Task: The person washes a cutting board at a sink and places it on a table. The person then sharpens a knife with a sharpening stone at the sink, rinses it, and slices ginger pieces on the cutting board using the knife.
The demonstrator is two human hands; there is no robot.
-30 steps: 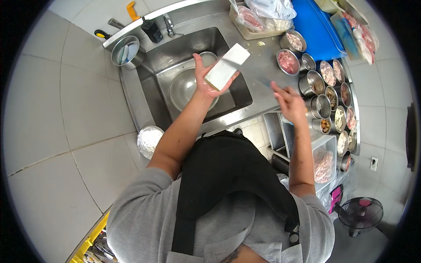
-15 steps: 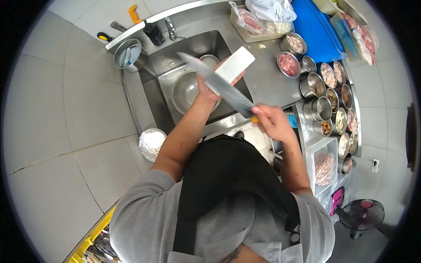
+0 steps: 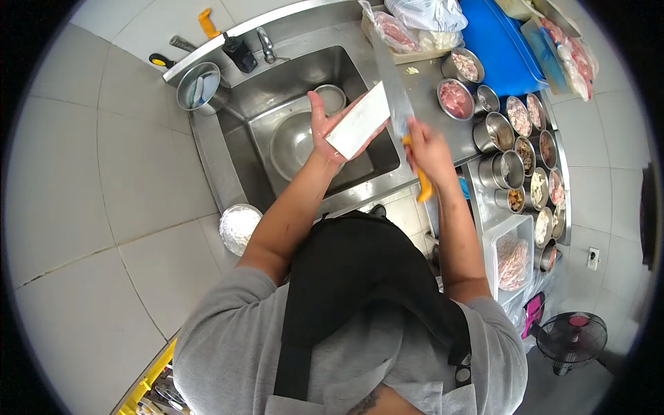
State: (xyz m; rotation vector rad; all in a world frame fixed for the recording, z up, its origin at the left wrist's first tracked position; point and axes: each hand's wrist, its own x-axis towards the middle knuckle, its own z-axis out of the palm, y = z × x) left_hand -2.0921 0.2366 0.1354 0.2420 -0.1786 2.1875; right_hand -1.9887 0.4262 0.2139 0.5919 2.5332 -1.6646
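A white rectangular block [image 3: 360, 120] rests on the palm of my left hand [image 3: 322, 131], over the sink [image 3: 241, 149]. The thumb stands out to the side and the other fingers are under the block. My right hand [image 3: 430, 152] is closed round the yellow handle of a knife [image 3: 424, 185]. Its long blade, blurred by motion, points up and away, just right of the block. A metal bowl [image 3: 287, 146] and a smaller round container [image 3: 330, 99] are in the sink below my left hand.
Several steel containers of cut food, one with pink meat [image 3: 454, 98], line the right side. Behind them lies a blue tray [image 3: 494, 48]. A faucet [image 3: 265, 43] stands at the back, a metal pot [image 3: 200, 86] at the left corner, and a foil-like bowl [image 3: 238, 227] at the left front.
The knife first lay out of clear view, then crossed over the block; now it is right of it, pointing away. My right hand has moved up from its place half a second ago.
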